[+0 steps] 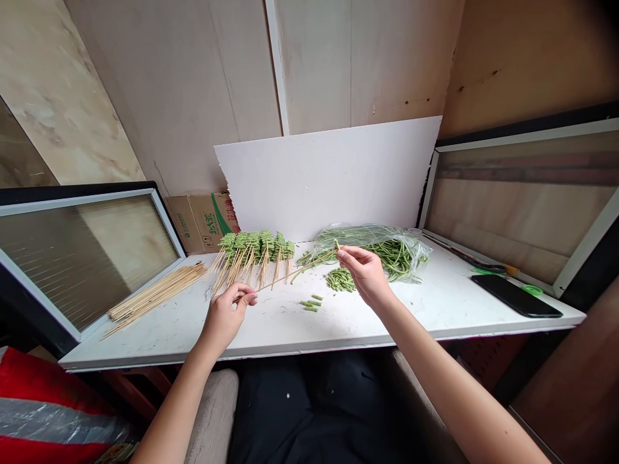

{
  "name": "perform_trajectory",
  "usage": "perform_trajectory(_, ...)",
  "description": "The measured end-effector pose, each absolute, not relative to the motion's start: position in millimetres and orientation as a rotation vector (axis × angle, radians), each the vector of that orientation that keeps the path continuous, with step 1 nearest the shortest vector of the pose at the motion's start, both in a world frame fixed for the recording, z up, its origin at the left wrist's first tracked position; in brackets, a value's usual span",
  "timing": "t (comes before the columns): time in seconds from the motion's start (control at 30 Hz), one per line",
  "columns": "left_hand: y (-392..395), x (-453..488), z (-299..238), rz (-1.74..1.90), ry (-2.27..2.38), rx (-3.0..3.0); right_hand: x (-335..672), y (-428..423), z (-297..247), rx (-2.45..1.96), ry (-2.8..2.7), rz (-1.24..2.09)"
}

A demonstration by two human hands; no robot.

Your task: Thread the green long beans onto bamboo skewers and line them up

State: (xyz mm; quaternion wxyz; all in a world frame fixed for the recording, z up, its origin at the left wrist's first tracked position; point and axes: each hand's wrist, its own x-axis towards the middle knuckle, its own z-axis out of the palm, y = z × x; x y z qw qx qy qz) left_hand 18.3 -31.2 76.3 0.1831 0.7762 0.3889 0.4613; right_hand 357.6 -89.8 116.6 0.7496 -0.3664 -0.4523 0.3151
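Note:
My left hand (231, 310) pinches the lower end of a thin bamboo skewer (285, 276), which slants up to the right above the table. At its far tip, my right hand (363, 270) grips a short piece of green bean (337, 244) between thumb and fingers. Below the skewer, several cut bean pieces (311, 303) lie loose on the white tabletop. A small heap of cut beans (340, 280) sits just left of my right hand. Behind my left hand are stacked skewers threaded with bean pieces (258, 245), their bare sticks pointing toward me.
A bundle of bare skewers (159, 293) lies at the left. Long whole beans (396, 256) spill from a clear plastic bag (416, 248) at the back right. A black phone (515, 295) rests near the right edge. A cardboard box (200, 222) and a white board (329, 180) stand behind.

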Motion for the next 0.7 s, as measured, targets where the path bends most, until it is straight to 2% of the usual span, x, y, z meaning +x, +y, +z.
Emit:
perform_trajectory(0.33, -27.1, 19.7, 65.1, 1.231, 1.027, 2.371, 350.5, -87.9, 108.5, -0.734, -1.064, 0.680)
perform_trajectory(0.7, -32.4, 29.1, 64.2, 1.138, 0.982, 2.315, 349.3, -91.5, 109.1, -0.757, -1.118, 0.728)
